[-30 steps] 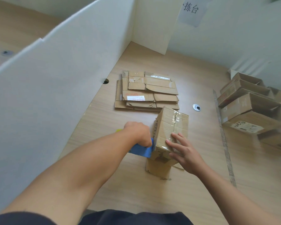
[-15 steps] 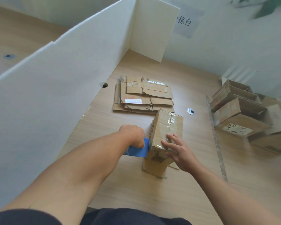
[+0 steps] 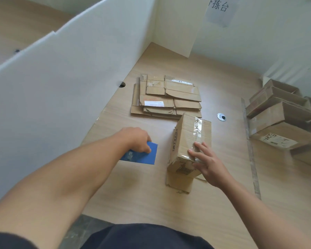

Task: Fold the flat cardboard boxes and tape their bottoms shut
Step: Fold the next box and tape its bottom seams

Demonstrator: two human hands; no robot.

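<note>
Cardboard box (image 3: 188,141), 1 unit, folded up. It stands on the table (image 3: 151,198) directly under the right hand (image 3: 207,162), with its taped side facing up. Clear tape (image 3: 197,129) runs along the top seam and over the near edge.

Right hand: fingers spread and straight, pressing the tape down at the near top corner.
Left hand (image 3: 135,139): left of the box and apart from it, gripping a blue tool (image 3: 150,156), presumably the tape dispenser.
Flat boxes (image 3: 167,97): 1 stack, lying beyond both hands.
Finished boxes (image 3: 280,119): 1 pile, well to the right of the right hand.

Risks, as judged:
- The tape looks wrinkled, so an end left unpressed may lift and let the seam open.
- The box rests on loose lower flaps, so a sideways push from the right hand could tip it.

Not determinable:
- The left hand covers most of the blue tool, and no roll or blade shows.
- The box's underside and far face are hidden.
- The pile on the right is blurred and cut off by the frame edge.
</note>
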